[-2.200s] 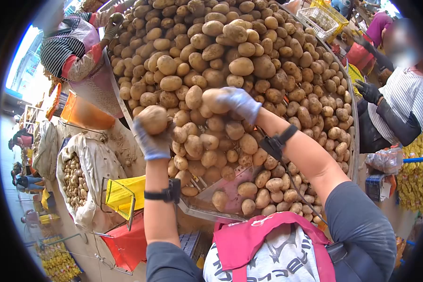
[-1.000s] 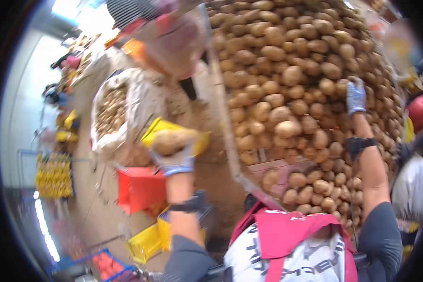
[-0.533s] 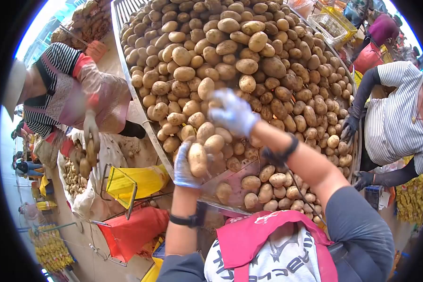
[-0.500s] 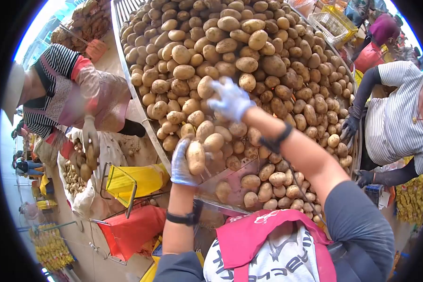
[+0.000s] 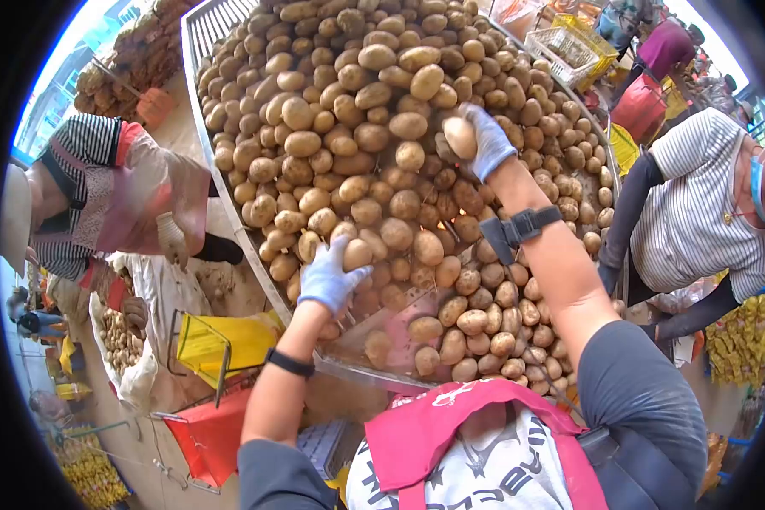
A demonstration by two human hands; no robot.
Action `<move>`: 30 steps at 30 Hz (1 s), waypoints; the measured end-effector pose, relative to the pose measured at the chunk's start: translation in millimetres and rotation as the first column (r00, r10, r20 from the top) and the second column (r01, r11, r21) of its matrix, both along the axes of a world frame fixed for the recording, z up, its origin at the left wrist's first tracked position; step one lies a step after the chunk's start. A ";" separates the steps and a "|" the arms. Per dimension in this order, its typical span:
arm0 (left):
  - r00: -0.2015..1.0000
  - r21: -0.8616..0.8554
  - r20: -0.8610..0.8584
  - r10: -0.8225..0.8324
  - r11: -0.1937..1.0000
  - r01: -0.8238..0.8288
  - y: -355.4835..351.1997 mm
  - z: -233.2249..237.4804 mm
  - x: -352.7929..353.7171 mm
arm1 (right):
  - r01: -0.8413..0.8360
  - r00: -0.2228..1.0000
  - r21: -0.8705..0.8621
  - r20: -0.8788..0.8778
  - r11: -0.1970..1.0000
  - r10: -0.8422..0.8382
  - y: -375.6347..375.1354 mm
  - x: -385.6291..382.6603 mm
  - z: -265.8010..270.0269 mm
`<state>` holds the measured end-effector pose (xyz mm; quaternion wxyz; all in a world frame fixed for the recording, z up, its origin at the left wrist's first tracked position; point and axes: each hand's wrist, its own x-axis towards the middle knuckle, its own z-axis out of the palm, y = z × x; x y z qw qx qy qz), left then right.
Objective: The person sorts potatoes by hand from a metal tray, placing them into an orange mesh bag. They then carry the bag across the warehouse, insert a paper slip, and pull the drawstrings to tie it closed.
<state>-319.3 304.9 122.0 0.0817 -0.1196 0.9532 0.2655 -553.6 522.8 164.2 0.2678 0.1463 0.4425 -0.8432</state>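
Pink apron (image 5: 459,416) bottom center. Left hand (image 5: 331,276), gloved, mid-frame: fingers spread wide, at a pale potato (image 5: 357,254) on the potato pile (image 5: 340,127). Right hand (image 5: 487,146), gloved, farther up: closed around a held potato (image 5: 460,138). Yellow-and-white crates (image 5: 569,53) upper right.

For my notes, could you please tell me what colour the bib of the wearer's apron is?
Pink, plainest in the head view.

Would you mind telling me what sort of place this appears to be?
Probably a produce sorting or packing shed: potatoes lie heaped on a metal-edged table, people stand on either side, and an open white sack holds more.
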 end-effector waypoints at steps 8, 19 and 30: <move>0.936 0.836 0.320 0.147 -0.509 -0.205 30.0 2.1 27.8 | 0.006 0.665 0.984 0.129 -0.178 0.735 -71.6 7.1 -21.5; 0.897 0.781 0.398 0.191 -0.584 -0.222 50.3 -3.2 9.8 | -0.256 0.055 0.958 -0.116 0.126 0.992 -34.1 118.6 6.3; 0.981 0.417 0.004 0.192 -0.892 0.173 17.6 -0.9 60.1 | 0.259 0.476 0.918 0.150 -0.302 0.867 -75.9 -28.7 -21.2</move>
